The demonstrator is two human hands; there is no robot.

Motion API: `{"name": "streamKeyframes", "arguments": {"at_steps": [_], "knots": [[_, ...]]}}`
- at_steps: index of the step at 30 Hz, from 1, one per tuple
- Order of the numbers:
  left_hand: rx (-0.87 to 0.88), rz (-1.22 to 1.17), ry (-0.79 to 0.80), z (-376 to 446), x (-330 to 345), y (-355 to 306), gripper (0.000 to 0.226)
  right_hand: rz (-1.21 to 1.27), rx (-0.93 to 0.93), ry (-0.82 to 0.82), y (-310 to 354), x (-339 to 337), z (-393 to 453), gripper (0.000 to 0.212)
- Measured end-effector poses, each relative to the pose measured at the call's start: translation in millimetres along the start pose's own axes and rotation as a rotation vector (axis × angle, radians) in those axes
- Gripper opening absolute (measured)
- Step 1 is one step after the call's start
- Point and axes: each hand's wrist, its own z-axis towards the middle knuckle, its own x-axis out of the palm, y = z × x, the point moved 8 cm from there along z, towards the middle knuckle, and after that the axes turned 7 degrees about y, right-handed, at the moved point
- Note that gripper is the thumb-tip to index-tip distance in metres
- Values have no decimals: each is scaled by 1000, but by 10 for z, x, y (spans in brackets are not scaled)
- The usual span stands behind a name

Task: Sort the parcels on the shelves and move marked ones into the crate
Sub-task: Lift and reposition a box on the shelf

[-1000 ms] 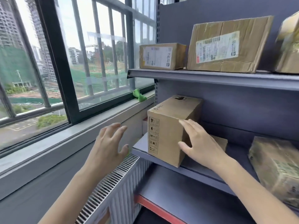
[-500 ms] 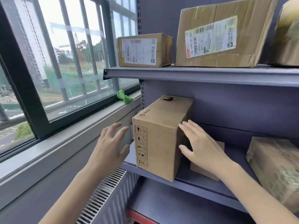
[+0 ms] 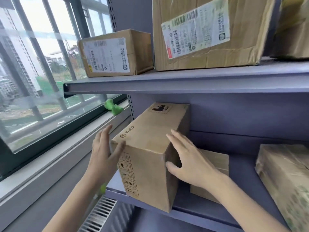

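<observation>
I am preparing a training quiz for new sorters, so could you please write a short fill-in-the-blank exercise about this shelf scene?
1. The left hand and right hand press on opposite sides of the box printed ____.
2. That box stands on the ____ of the two shelves in view.
3. The small labelled box sits on the upper shelf, nearest the ____.
4. The green object lies on the ____.

Missing words: PICO; lower; window; windowsill
</observation>
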Motion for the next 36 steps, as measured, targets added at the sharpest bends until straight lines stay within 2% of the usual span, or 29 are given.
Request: {"name": "streamKeyframes", "arguments": {"at_steps": [4, 9, 13, 15, 17, 22, 26, 31, 36], "knots": [[-78, -95, 7, 61, 131, 210, 60, 194, 65, 31, -115, 90, 31, 86], [-191, -446, 110, 100, 318, 467, 79, 303, 175, 9, -121, 237, 53, 101], [-207, -626, 190, 100, 481, 579, 56, 301, 252, -65, -47, 288, 90, 104], [-171, -711, 177, 136, 488, 546, 40, 286, 297, -118, -2, 286, 101, 104], [-130, -760, 149, 188, 433, 508, 35, 289, 324, -169, 40, 296, 100, 104], [-44, -784, 68, 226, 184, 522, 17, 335, 311, -308, 206, 370, 58, 103], [57, -698, 14, 294, -160, 433, 40, 419, 304, -433, 341, 461, 13, 103], [144, -579, -35, 228, -337, 373, 32, 552, 280, -515, 389, 638, -12, 100], [200, -569, 5, 123, -267, 332, 33, 676, 289, -532, 266, 762, -71, 101]]}}
